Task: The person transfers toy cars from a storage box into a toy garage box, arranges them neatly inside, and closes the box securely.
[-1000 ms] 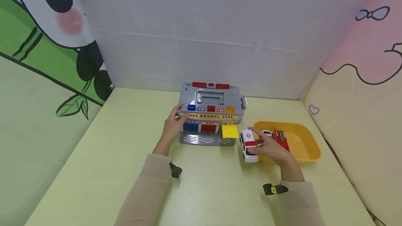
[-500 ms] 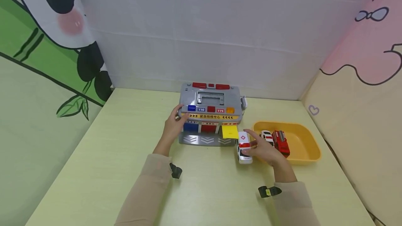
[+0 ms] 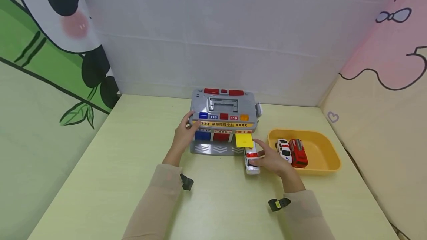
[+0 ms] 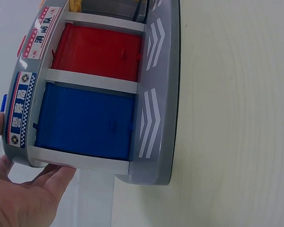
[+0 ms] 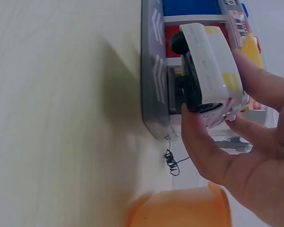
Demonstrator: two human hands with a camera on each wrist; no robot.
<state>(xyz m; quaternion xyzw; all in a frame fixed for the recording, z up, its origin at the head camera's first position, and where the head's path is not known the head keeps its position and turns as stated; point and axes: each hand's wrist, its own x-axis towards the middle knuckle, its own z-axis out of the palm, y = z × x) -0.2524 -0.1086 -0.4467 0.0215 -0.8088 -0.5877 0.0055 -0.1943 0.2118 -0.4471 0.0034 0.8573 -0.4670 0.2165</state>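
A grey toy rescue station (image 3: pixel 224 103) stands on the table, with blue (image 4: pixel 87 122) and red (image 4: pixel 99 52) garage doors down and a yellow door (image 3: pixel 244 140) raised at its right bay. My left hand (image 3: pixel 184 133) grips the station's left front corner, thumb on one side and fingers on the other. Between thumb and fingers, my right hand (image 3: pixel 273 160) pinches a white toy ambulance (image 3: pixel 251 161) with a red stripe. The ambulance is lifted in front of the open bay, its front end toward me; the yellow door covers part of it in the head view.
To the right sits a yellow tray (image 3: pixel 321 153) holding a white toy car (image 3: pixel 284 150) and a red toy fire truck (image 3: pixel 298 153). A coiled dark cord (image 5: pixel 171 161) hangs at the station's right side. A white wall (image 3: pixel 213 47) rises behind the table (image 3: pixel 140 121).
My right hand has carried the ambulance leftward from beside the tray to the front of the open bay. The white car in the tray has come into fuller view. My left hand stays put.
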